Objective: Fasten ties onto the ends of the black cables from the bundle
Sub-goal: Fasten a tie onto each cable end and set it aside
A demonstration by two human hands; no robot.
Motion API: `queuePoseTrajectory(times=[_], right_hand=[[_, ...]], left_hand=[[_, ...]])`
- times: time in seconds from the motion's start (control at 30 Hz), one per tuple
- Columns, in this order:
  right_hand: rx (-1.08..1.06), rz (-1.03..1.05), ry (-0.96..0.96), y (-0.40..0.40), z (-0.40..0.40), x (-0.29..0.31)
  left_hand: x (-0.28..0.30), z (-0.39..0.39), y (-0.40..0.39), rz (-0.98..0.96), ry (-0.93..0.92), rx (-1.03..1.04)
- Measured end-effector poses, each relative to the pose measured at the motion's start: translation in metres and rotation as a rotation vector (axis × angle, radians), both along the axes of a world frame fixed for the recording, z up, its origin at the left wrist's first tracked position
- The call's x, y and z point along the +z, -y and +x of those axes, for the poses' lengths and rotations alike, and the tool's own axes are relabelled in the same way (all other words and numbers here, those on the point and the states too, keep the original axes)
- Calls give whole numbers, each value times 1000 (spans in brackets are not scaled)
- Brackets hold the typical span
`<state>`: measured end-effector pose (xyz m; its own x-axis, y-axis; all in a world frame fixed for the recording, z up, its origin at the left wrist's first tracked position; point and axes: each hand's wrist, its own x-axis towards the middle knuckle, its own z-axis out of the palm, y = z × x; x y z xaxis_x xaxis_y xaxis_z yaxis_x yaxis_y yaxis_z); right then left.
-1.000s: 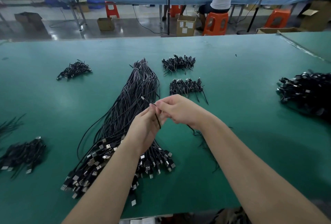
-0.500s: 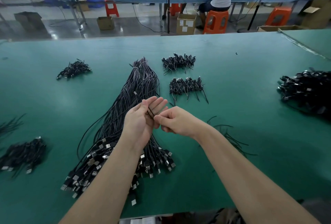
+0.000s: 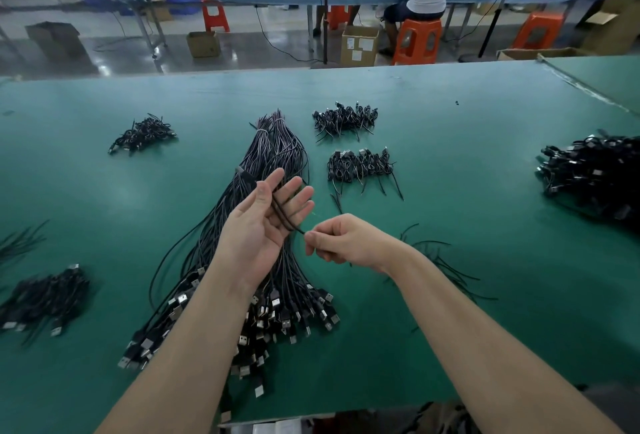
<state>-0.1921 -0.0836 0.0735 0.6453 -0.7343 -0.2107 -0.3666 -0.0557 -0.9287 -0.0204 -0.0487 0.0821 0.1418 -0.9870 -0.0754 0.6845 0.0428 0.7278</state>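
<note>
cable (image 3: 282,217), thin, black, across flat left palm (image 3: 256,225)

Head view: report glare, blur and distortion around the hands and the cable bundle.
Head view: wide-angle bending curves the green table edge; soft sheen patches lie on the cloth left of the cable bundle; left hand, right hand and the cable between them are fairly sharp; the far benches and frame edges are smeared.
</note>
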Motion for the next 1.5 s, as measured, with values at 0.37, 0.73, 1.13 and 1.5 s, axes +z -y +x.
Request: queuePoseTrajectory(times=[0.37,0.73,1.13,1.5], right_hand=[[-27,22,10,2,3,-6],[68,39,-44,22,-13,15],[-28,106,-52,21,7,41],[14,-104,-126,12,19,29]], left_hand=[[-3,5,-7,-119,-13,-99],[-4,32,-29,-132,281,-482],[-43,1,-17,94,511,-170],[-26,-10,4,165,61,51]])
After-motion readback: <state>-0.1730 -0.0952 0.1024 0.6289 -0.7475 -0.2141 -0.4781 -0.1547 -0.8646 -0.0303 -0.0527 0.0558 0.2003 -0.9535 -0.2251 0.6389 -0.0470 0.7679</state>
